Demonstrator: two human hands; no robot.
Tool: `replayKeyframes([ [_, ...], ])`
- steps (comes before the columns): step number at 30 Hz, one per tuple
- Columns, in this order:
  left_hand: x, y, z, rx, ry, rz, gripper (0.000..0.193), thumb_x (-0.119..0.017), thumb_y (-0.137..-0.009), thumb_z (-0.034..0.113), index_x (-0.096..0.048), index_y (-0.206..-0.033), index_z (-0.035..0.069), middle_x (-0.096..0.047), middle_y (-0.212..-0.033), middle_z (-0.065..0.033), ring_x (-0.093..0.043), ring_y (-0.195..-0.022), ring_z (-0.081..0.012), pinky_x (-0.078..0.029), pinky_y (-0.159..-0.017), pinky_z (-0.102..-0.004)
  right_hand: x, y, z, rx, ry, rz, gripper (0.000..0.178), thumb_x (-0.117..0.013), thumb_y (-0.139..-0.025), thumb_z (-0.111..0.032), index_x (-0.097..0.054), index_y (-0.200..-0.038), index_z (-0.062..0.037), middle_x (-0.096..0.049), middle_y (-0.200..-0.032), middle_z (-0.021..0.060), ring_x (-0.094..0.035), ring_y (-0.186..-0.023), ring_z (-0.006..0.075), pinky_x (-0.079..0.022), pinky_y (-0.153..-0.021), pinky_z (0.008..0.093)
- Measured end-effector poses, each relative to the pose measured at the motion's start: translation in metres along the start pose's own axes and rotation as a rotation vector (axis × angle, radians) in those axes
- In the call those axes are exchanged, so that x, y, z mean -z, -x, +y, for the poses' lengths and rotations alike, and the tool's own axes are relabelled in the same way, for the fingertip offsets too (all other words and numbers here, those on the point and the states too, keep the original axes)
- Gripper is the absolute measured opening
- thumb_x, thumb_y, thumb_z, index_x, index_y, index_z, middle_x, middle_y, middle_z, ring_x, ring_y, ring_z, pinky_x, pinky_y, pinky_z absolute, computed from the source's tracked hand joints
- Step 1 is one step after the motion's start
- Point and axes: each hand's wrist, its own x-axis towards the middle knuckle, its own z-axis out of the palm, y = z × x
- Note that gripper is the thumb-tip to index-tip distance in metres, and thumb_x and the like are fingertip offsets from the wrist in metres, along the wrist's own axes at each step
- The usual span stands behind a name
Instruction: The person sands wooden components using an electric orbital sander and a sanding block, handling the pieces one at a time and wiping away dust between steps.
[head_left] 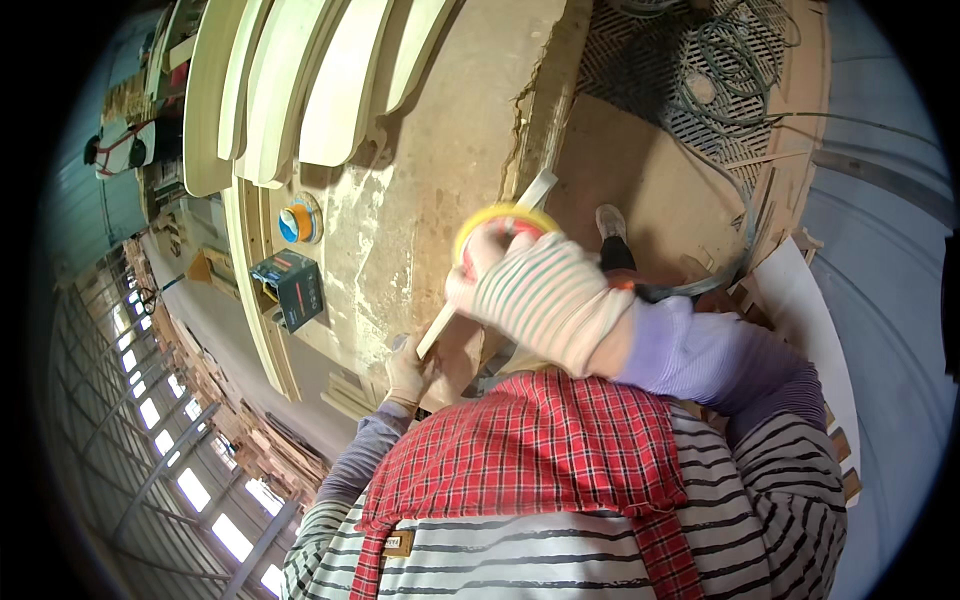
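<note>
My right hand (540, 295), in a striped glove, is closed over a round power sander with a yellow rim (470, 228) and a reddish body; motion blurs the hand and tool. The sander sits across the middle of a narrow pale wooden strip (437, 328), whose far end sticks out beyond the disc over the bench edge. Gripping the strip's near end is my gloved left hand (406, 372), close to my apron. Whether the disc presses on the wood or hovers just above, I cannot tell.
Several curved pale wooden pieces (340, 95) lie on the worn workbench (430, 190) at the far left. Nearer are an orange-and-blue roll (296, 223) and a dark box (288, 289). A coiled hose (735, 60) lies on slatted matting at the far right.
</note>
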Motion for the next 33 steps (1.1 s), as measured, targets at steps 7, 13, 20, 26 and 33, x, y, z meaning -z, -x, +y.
replayKeyframes([
  [7,0.010,0.000,0.015,0.142,-0.078,-0.138,0.044,-0.071,-0.083,0.013,-0.062,-0.126,0.017,-0.070,-0.100,-0.0153,-0.069,-0.089,-0.0361,-0.055,-0.074,-0.0429,-0.001,0.003,0.156,-0.310,-0.919,-0.053,0.040,-0.073,-0.084,-0.027,-0.058,-0.116,-0.0087,-0.060,-0.095,0.0058,-0.062,-0.076,0.0189,-0.052,-0.071,0.0332],
  [13,0.007,0.000,0.012,0.140,-0.051,-0.126,0.046,-0.072,-0.083,0.013,-0.061,-0.128,0.016,-0.070,-0.105,-0.0150,-0.069,-0.093,-0.0356,-0.056,-0.076,-0.0421,-0.040,-0.008,0.193,-0.696,-1.339,-0.301,0.044,-0.071,-0.087,-0.035,-0.053,-0.121,-0.0136,-0.055,-0.077,-0.0015,-0.048,-0.053,0.0063,-0.040,-0.046,0.0246],
  [20,0.005,0.005,0.008,0.183,-0.021,-0.142,0.045,-0.071,-0.084,0.013,-0.061,-0.128,0.015,-0.070,-0.107,-0.0155,-0.068,-0.096,-0.0366,-0.055,-0.079,-0.0427,-0.016,-0.013,0.174,-0.677,-1.303,-0.286,0.040,-0.072,-0.088,-0.030,-0.054,-0.120,-0.0148,-0.055,-0.077,-0.0025,-0.050,-0.059,0.0037,-0.040,-0.049,0.0215],
  [26,0.006,-0.002,0.012,0.102,-0.084,-0.054,0.043,-0.071,-0.080,0.013,-0.064,-0.122,0.016,-0.070,-0.097,-0.0138,-0.065,-0.086,-0.0375,-0.051,-0.075,-0.0452,0.023,-0.020,0.089,-0.270,-0.404,0.051,0.045,-0.073,-0.079,-0.037,-0.062,-0.114,-0.0109,-0.065,-0.099,0.0167,-0.068,-0.085,0.0320,-0.055,-0.078,0.0413],
  [33,-0.004,-0.004,-0.007,-0.013,-0.085,0.027,0.038,-0.072,-0.081,0.018,-0.065,-0.118,0.014,-0.070,-0.091,-0.0134,-0.064,-0.082,-0.0372,-0.050,-0.076,-0.0457,-0.030,-0.021,-0.045,-0.071,-0.051,-0.270,0.034,-0.055,-0.094,-0.038,-0.057,-0.120,-0.0167,-0.059,-0.115,0.0229,-0.067,-0.100,0.0378,-0.057,-0.079,0.0464],
])
